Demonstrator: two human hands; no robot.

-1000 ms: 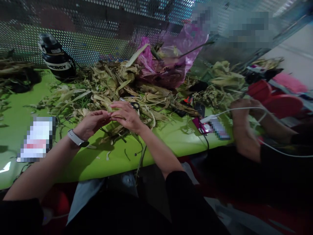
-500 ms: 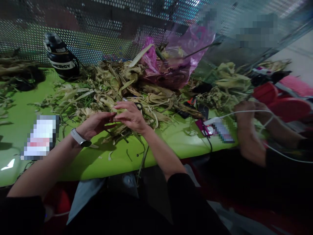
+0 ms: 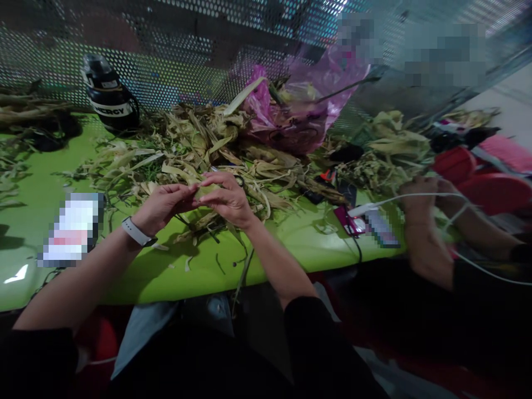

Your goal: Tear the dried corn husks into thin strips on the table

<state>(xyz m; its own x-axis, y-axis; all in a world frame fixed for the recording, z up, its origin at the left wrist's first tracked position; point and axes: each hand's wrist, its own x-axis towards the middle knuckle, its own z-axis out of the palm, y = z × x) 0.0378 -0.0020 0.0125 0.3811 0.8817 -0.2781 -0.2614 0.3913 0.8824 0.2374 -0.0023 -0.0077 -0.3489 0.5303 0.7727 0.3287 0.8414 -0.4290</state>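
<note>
In front of the pile, my left hand (image 3: pixel 165 206) pinches thumb against fingers at the left end of a pale yellow-green corn husk (image 3: pixel 208 191). Curved around the same piece from the right is my right hand (image 3: pixel 231 204), its fingertips nearly meeting the left ones. Much of the husk is hidden behind the fingers. Both hands are just above the green table (image 3: pixel 166 277). A heap of dry, tangled corn husks (image 3: pixel 195 136) lies directly beyond them, and loose strips lie under my wrists.
At left are a lit phone (image 3: pixel 71 230) and a dark bottle (image 3: pixel 110 100). Behind the heap stands a pink plastic bag (image 3: pixel 299 122) against a perforated metal panel (image 3: pixel 178 50). A power bank (image 3: pixel 351 221) with a white cable lies right, near another person's hands (image 3: pixel 419 194).
My left hand has turned slightly and its fingers have drawn together into a pinch at the husk. My right hand stays nearly in place. The view has shifted slightly.
</note>
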